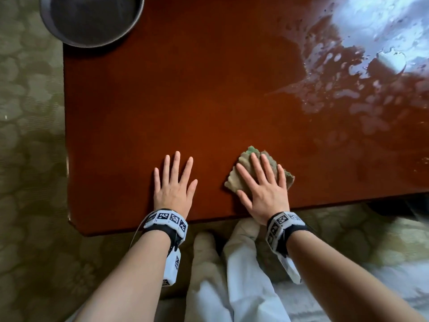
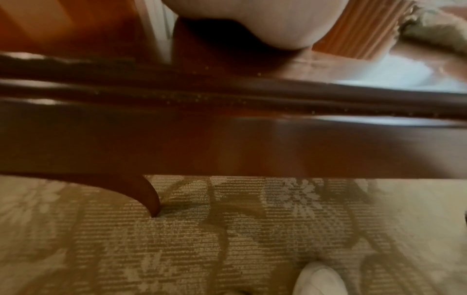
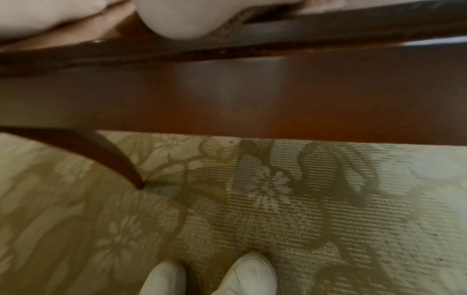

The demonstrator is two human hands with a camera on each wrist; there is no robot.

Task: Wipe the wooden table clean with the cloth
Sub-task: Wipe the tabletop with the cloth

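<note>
Clearly the cloth is soft and limp, bunching under the right hand, whose spread fingers press it flat near the table's six o'clock edge. Palm pressure suits it best. Left hand rests splayed beside; wet streaks lie toward two o'clock.

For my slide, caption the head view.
Right hand presses cloth on wet wooden table; left hand lies flat.
</note>
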